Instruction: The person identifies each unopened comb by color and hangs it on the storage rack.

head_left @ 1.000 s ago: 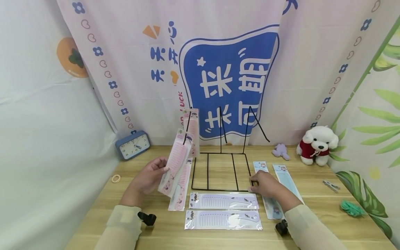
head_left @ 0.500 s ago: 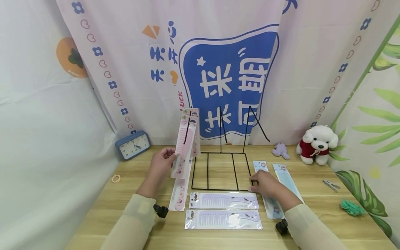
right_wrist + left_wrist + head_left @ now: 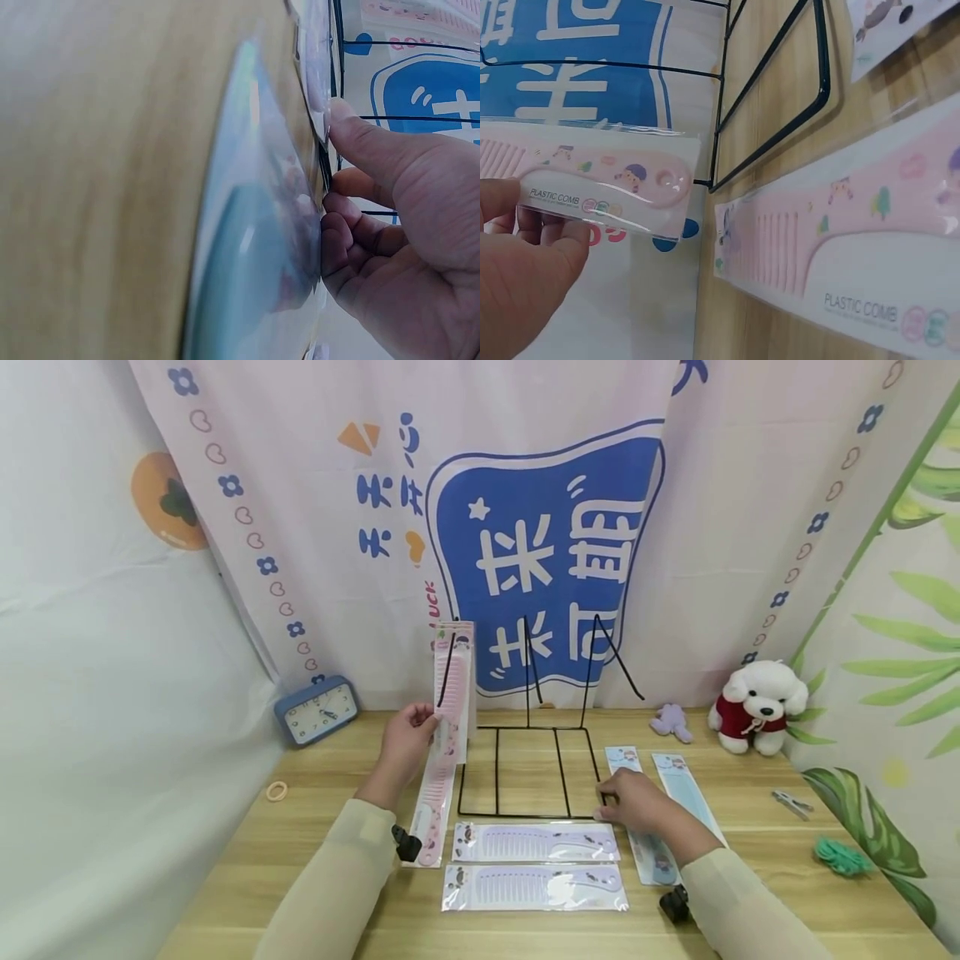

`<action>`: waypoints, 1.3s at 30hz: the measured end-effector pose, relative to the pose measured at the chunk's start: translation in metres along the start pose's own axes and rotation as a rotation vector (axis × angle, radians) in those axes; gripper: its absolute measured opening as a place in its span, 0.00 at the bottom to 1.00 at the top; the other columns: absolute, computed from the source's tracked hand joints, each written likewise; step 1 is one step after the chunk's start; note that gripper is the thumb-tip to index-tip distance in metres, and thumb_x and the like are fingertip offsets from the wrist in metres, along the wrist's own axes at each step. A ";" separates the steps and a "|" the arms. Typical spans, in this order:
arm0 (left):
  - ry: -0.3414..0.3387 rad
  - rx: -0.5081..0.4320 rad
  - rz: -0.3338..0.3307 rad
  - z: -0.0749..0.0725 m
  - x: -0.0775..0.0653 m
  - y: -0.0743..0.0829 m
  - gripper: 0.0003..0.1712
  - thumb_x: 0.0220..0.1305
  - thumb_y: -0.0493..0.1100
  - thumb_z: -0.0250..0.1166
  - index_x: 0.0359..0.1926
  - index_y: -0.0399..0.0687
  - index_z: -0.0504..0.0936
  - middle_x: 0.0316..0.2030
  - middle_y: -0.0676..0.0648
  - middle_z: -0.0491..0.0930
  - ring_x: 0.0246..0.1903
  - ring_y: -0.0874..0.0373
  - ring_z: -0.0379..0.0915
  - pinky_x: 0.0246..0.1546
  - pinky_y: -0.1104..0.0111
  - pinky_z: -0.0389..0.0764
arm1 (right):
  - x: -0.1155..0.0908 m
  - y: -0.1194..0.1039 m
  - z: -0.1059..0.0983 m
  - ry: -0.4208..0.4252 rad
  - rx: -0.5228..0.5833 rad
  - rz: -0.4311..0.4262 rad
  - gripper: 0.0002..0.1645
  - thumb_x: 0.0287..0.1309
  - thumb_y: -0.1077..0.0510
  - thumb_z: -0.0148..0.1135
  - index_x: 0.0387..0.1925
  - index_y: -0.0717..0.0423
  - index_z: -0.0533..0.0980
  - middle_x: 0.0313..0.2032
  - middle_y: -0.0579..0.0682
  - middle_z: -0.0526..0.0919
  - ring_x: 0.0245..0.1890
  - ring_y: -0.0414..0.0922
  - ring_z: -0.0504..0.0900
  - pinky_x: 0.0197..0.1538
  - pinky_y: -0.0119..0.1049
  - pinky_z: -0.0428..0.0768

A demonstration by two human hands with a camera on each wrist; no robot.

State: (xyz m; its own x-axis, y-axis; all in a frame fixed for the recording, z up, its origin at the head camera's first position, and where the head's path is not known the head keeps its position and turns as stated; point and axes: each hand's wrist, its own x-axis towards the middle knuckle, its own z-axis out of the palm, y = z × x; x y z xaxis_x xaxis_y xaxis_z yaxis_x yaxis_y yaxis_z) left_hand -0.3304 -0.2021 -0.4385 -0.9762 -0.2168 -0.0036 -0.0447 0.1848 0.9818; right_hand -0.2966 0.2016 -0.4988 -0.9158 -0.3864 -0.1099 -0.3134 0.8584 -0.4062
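Observation:
My left hand (image 3: 408, 739) pinches the left edge of a pink comb (image 3: 453, 727) in clear packaging, which hangs upright at the rack's left hook, in front of another packaged pink comb. In the left wrist view, thumb and fingers hold the package beside the printed words. The black wire rack (image 3: 528, 728) stands on the table, its middle and right hooks bare. My right hand (image 3: 633, 802) grips the front right corner of the rack's base; in the right wrist view its fingers partly hide that wire. Below my left hand lies a third packaged pink comb (image 3: 431, 827).
Two packaged purple combs (image 3: 517, 887) lie in front of the rack, two packaged blue combs (image 3: 686, 789) to its right. Around them are a blue clock (image 3: 318, 710), a wooden ring (image 3: 277, 791), a white plush dog (image 3: 761, 702), a metal clip (image 3: 792, 804) and green string (image 3: 842, 855).
My left hand has moved up and right with the pink comb, which went from tilted to upright against the comb behind it. My right hand has stayed on the rack's base.

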 end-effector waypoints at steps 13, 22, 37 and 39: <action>0.035 0.043 0.067 0.009 0.020 -0.006 0.13 0.79 0.38 0.65 0.57 0.36 0.83 0.54 0.40 0.82 0.55 0.49 0.77 0.62 0.58 0.83 | -0.001 -0.002 -0.001 0.011 0.006 0.018 0.31 0.69 0.51 0.76 0.67 0.63 0.82 0.63 0.64 0.84 0.67 0.64 0.81 0.69 0.62 0.81; 0.046 0.059 0.090 0.013 0.024 -0.012 0.12 0.78 0.39 0.67 0.54 0.36 0.83 0.51 0.40 0.82 0.53 0.49 0.78 0.58 0.59 0.82 | -0.001 -0.003 -0.001 0.005 0.009 0.026 0.32 0.69 0.51 0.76 0.67 0.63 0.82 0.64 0.64 0.84 0.68 0.65 0.80 0.69 0.62 0.80; 0.034 0.067 0.053 0.013 0.023 -0.012 0.12 0.79 0.40 0.66 0.56 0.38 0.83 0.55 0.38 0.82 0.58 0.46 0.79 0.64 0.53 0.83 | 0.000 -0.002 -0.001 0.006 0.009 0.020 0.32 0.69 0.51 0.77 0.67 0.64 0.82 0.64 0.65 0.84 0.68 0.66 0.80 0.69 0.63 0.80; 0.032 0.071 0.052 0.013 0.022 -0.012 0.12 0.79 0.40 0.66 0.56 0.38 0.83 0.55 0.39 0.83 0.58 0.46 0.79 0.64 0.53 0.83 | 0.000 -0.002 -0.001 0.008 0.011 0.019 0.32 0.69 0.51 0.77 0.67 0.64 0.82 0.64 0.65 0.84 0.67 0.66 0.80 0.69 0.63 0.80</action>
State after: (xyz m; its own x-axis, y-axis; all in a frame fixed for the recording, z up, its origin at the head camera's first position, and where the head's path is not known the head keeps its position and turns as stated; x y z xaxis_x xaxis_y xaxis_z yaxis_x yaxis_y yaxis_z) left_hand -0.3544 -0.1968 -0.4530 -0.9703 -0.2355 0.0547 -0.0096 0.2635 0.9646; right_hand -0.2965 0.2005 -0.4971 -0.9233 -0.3677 -0.1108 -0.2934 0.8616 -0.4143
